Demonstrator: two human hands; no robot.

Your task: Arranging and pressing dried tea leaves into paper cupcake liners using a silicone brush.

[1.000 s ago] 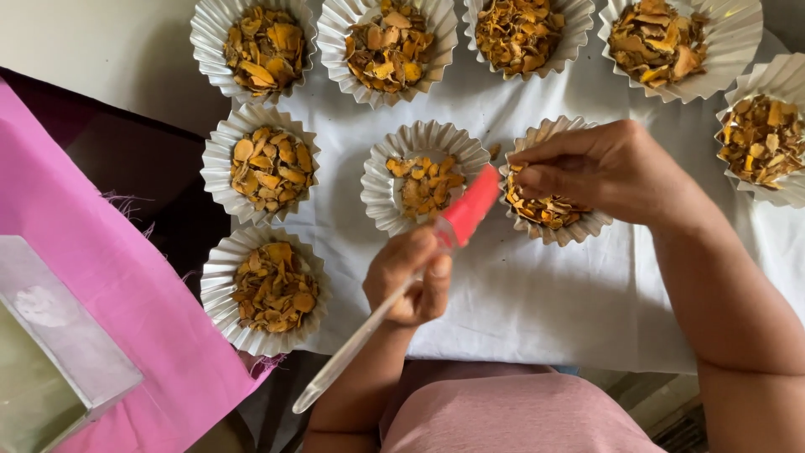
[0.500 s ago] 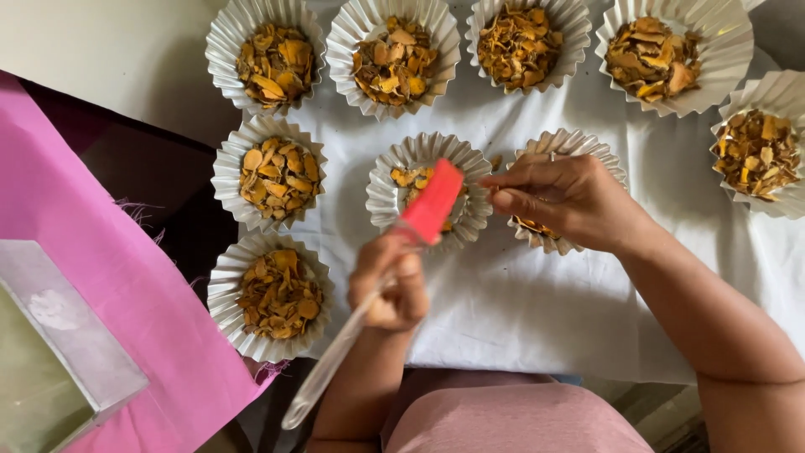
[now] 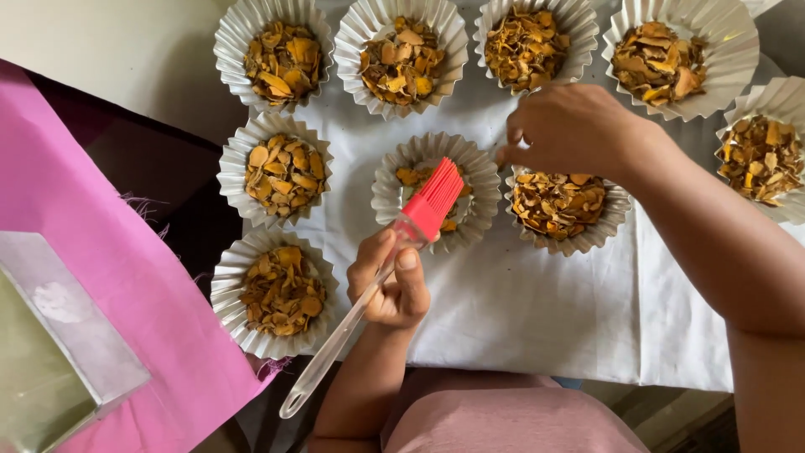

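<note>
Now the brush (image 3: 381, 277) is held lower and nearer the body than half a second ago, its red bristles drawn back to the near edge of the centre cup (image 3: 425, 190) rather than over its middle; the left hand (image 3: 390, 278) is closed round the clear handle, thumb on top, handle end pointing down-left. The right hand (image 3: 570, 126) is shifted up and left, off the cup beside it (image 3: 560, 204), and is now pinched at the rim between that cup and the centre one; whether anything is gripped between the fingertips cannot be told. By judgement, the brushing pass over the centre cup is paused while a liner is steadied or adjusted. Nine fluted white paper cups are seen on the white cloth (image 3: 537, 310). Eight are filled near level with dry orange-brown chips; the centre cup is visibly less full, bare paper showing at its near side. A pink cloth (image 3: 126, 319) and a clear box corner (image 3: 59, 335) are noted at left.
</note>
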